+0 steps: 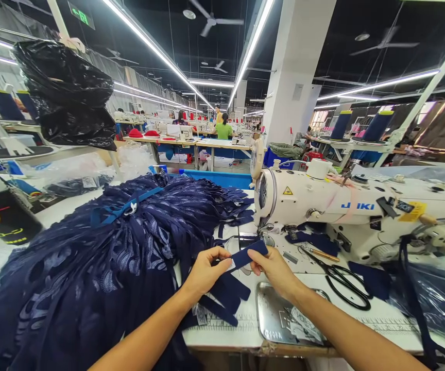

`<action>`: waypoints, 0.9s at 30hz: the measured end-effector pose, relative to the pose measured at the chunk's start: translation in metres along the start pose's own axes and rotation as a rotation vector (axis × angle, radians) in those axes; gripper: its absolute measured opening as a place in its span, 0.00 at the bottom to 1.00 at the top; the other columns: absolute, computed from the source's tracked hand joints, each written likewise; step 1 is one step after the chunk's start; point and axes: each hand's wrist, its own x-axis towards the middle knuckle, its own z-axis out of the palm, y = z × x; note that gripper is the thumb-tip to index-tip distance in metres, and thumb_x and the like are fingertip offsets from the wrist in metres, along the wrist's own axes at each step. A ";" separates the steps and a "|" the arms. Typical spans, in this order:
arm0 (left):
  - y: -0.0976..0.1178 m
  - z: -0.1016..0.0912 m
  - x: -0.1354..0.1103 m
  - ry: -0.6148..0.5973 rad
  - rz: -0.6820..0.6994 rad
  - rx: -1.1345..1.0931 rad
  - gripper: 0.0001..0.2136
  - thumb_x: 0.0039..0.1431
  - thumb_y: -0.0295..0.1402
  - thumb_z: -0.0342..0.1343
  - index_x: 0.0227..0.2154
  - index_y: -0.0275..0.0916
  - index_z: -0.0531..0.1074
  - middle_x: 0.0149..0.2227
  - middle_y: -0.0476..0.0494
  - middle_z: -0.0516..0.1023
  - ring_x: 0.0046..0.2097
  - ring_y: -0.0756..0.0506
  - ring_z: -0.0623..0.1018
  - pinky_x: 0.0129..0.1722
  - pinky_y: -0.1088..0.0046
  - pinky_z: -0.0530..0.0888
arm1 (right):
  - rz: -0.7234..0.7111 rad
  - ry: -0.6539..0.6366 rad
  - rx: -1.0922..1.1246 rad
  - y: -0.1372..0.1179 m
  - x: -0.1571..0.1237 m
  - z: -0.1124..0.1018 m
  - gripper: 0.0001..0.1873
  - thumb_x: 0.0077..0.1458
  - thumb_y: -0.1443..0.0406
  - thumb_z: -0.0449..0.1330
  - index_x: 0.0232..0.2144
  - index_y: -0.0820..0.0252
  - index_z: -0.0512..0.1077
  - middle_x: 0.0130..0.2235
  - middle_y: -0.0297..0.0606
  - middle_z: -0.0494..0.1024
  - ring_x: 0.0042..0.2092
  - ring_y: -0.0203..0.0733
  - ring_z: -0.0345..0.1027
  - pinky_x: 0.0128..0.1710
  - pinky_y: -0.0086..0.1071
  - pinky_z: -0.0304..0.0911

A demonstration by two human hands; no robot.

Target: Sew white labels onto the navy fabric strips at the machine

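My left hand (206,270) and my right hand (272,268) each pinch one end of a short navy fabric strip (247,254), held just above the sewing table in front of the needle area. More navy strips (226,296) lie under my hands. A large heap of navy lace fabric (102,257) covers the table's left side. The white Juki sewing machine (346,206) stands to the right, its head close to the strip.
Black scissors (342,281) lie on the white table (311,265) by the machine. A metal plate (280,317) sits near the front edge. A black plastic bag (68,93) hangs at upper left. Other workers sit at tables far back.
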 end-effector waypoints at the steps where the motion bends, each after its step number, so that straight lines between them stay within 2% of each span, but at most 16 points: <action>1: 0.000 0.000 0.000 0.002 -0.003 -0.007 0.06 0.39 0.33 0.58 0.20 0.36 0.71 0.21 0.51 0.70 0.24 0.52 0.67 0.25 0.79 0.63 | 0.000 -0.003 -0.002 0.000 0.000 0.000 0.19 0.41 0.53 0.59 0.14 0.61 0.61 0.15 0.28 0.63 0.18 0.28 0.52 0.23 0.28 0.50; 10: 0.000 -0.001 0.000 0.001 -0.012 -0.025 0.05 0.39 0.32 0.56 0.19 0.35 0.69 0.20 0.52 0.67 0.24 0.53 0.65 0.25 0.79 0.62 | -0.055 -0.046 -0.111 -0.001 -0.002 0.002 0.18 0.44 0.54 0.57 0.15 0.61 0.62 0.15 0.29 0.63 0.20 0.31 0.56 0.26 0.30 0.55; 16: -0.004 -0.003 0.001 0.006 0.091 0.126 0.04 0.42 0.31 0.54 0.19 0.35 0.68 0.20 0.53 0.66 0.24 0.53 0.64 0.25 0.78 0.62 | -0.171 -0.074 -0.229 -0.001 -0.003 -0.002 0.16 0.48 0.59 0.56 0.14 0.61 0.64 0.18 0.31 0.66 0.24 0.33 0.61 0.31 0.31 0.57; 19: -0.007 -0.003 0.000 0.047 0.226 0.299 0.03 0.44 0.30 0.51 0.20 0.36 0.68 0.21 0.52 0.68 0.26 0.51 0.67 0.29 0.75 0.63 | -0.191 -0.091 -0.296 -0.003 -0.004 -0.004 0.13 0.48 0.61 0.55 0.17 0.61 0.66 0.20 0.32 0.67 0.26 0.35 0.62 0.32 0.31 0.58; 22: -0.009 -0.003 -0.003 0.106 0.435 0.507 0.04 0.46 0.27 0.50 0.20 0.38 0.68 0.22 0.52 0.70 0.29 0.50 0.68 0.34 0.72 0.62 | -0.269 -0.063 -0.432 -0.005 -0.006 -0.008 0.05 0.48 0.64 0.55 0.25 0.60 0.68 0.24 0.33 0.69 0.29 0.37 0.64 0.32 0.32 0.59; 25: -0.009 -0.004 -0.004 0.119 0.674 0.633 0.05 0.49 0.25 0.50 0.23 0.38 0.69 0.23 0.52 0.71 0.28 0.51 0.69 0.36 0.69 0.60 | -0.570 0.003 -0.713 -0.008 -0.007 -0.011 0.05 0.47 0.66 0.57 0.31 0.59 0.68 0.32 0.36 0.71 0.36 0.40 0.64 0.38 0.36 0.57; 27: -0.009 -0.005 -0.005 0.137 0.812 0.675 0.05 0.50 0.24 0.50 0.25 0.38 0.69 0.24 0.52 0.72 0.28 0.51 0.70 0.38 0.68 0.59 | -0.786 0.033 -0.910 -0.010 -0.008 -0.013 0.06 0.48 0.67 0.57 0.32 0.59 0.68 0.33 0.38 0.71 0.37 0.41 0.63 0.41 0.40 0.55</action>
